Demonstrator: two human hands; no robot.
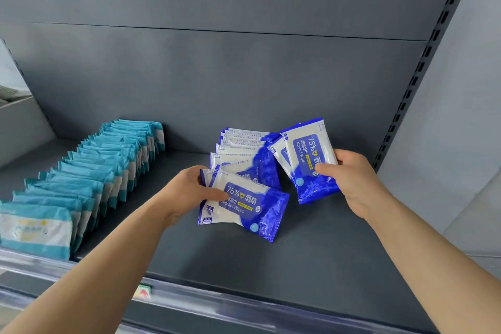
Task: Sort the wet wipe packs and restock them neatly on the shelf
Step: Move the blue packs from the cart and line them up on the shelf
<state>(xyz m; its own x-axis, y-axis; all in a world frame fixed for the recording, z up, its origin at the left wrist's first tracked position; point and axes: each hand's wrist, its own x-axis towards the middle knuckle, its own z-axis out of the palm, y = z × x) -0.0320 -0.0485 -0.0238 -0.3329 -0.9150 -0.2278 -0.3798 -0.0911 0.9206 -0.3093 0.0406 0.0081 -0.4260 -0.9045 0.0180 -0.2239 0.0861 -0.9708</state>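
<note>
A row of blue-and-white alcohol wipe packs (244,154) leans front to back in the middle of the dark grey shelf (311,247). My left hand (189,190) grips the front pack (252,206), which tilts forward at the near end of that row. My right hand (349,179) holds two or more of the same blue packs (309,160) upright, just right of the row. A long row of teal-and-white wipe packs (89,179) stands along the left side of the shelf.
The shelf's back panel (244,76) rises behind the rows. A slotted upright post (423,62) bounds the right end. A clear price rail (217,304) with a small red tag (143,291) runs along the front edge. Bare shelf lies to the front right.
</note>
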